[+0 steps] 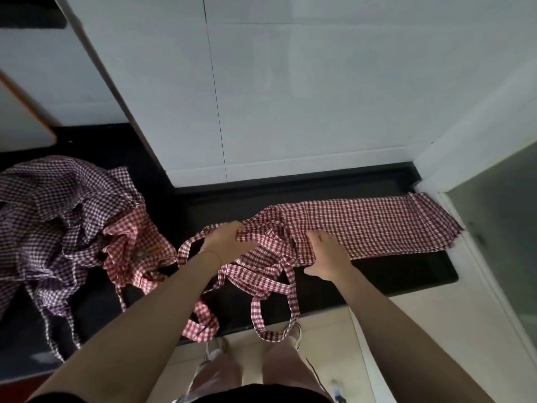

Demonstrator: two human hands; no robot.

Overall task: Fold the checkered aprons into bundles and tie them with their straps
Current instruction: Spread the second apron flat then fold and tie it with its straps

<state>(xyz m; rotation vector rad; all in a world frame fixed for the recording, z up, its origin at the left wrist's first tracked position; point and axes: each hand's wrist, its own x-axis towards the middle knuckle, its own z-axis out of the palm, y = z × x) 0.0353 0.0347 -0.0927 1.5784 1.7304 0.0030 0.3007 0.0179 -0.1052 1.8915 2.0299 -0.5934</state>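
A red-and-white checkered apron (377, 225) lies folded into a long strip across the black counter (401, 269), reaching the right wall. Its left end is bunched, and its straps (270, 309) hang in loops over the counter's front edge. My left hand (223, 237) grips the bunched left end of the cloth. My right hand (325, 254) rests on the strip just to the right, fingers spread and pressing down.
A heap of unfolded aprons, purple-checkered (52, 222) and red-checkered (136, 248), covers the counter's left part. White wall panels (290, 97) rise behind. A glass pane (499, 216) bounds the right. Below the counter edge are beige floor tiles (421, 330) and my shoes.
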